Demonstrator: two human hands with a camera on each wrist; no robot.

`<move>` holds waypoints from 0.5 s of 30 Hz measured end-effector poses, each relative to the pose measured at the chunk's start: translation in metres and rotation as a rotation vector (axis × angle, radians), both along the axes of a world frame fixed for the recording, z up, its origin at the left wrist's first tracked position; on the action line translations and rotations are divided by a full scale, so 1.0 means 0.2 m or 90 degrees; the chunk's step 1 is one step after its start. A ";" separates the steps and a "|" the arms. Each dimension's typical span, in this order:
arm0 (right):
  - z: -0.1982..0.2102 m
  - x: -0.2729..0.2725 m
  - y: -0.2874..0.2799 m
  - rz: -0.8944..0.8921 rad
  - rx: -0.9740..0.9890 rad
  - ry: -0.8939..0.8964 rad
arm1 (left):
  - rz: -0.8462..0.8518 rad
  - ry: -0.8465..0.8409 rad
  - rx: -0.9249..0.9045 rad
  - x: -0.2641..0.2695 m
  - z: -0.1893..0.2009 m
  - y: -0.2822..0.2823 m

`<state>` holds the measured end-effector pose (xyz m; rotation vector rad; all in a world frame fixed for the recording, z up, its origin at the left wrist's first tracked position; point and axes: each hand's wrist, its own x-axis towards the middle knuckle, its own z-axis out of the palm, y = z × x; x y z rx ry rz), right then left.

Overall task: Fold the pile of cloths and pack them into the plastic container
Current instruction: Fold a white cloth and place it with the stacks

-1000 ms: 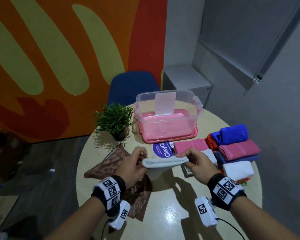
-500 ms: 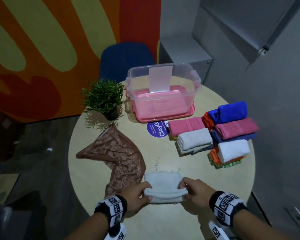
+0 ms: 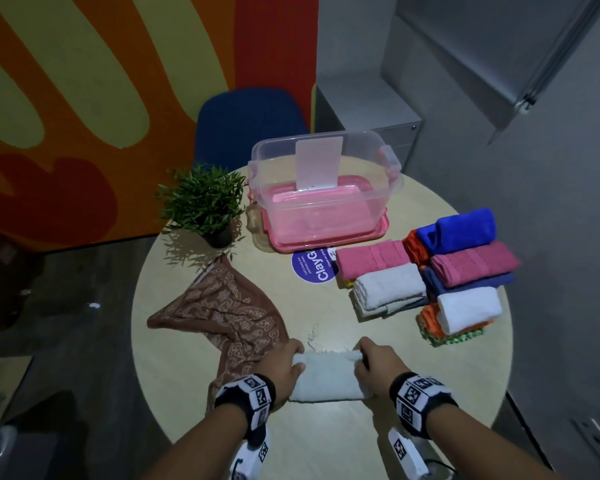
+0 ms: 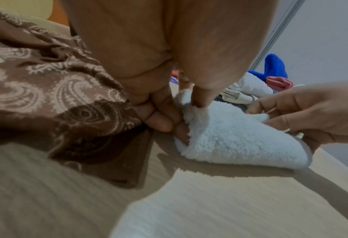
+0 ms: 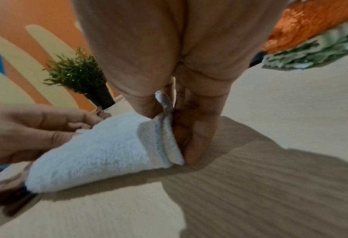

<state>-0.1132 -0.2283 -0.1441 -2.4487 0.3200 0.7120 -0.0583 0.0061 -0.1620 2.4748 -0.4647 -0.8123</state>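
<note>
A white fluffy cloth (image 3: 326, 375) lies folded on the round table (image 3: 187, 341) near its front edge. My left hand (image 3: 284, 362) pinches the cloth's left end (image 4: 189, 116), thumb on top and fingers curled beneath. My right hand (image 3: 371, 362) pinches its right end (image 5: 165, 138) the same way. The clear plastic container (image 3: 326, 188) stands open on its pink lid at the back of the table, with nothing but a white card inside. A brown patterned cloth (image 3: 229, 310) lies unfolded to the left, its near edge under my left hand.
Folded cloths in pink, grey, blue, orange and white (image 3: 447, 271) are stacked at the right of the table. A small potted plant (image 3: 205, 202) stands back left, a round purple sticker (image 3: 314, 271) in front of the container. A blue chair (image 3: 246, 123) is behind the table.
Both hands brought the white cloth down from mid-air onto the table and drew it toward the front edge; it now lies folded narrower. The head view tilted downward.
</note>
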 end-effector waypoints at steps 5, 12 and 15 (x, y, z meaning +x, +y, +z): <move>0.00 -0.02 -0.02 0.023 0.014 0.023 | -0.023 -0.013 0.037 0.01 -0.02 -0.02; -0.06 -0.06 0.04 0.103 -0.062 0.057 | -0.070 -0.060 0.051 -0.02 0.00 -0.02; -0.08 -0.08 0.08 0.124 -0.087 0.062 | -0.143 -0.054 0.079 -0.05 0.00 0.00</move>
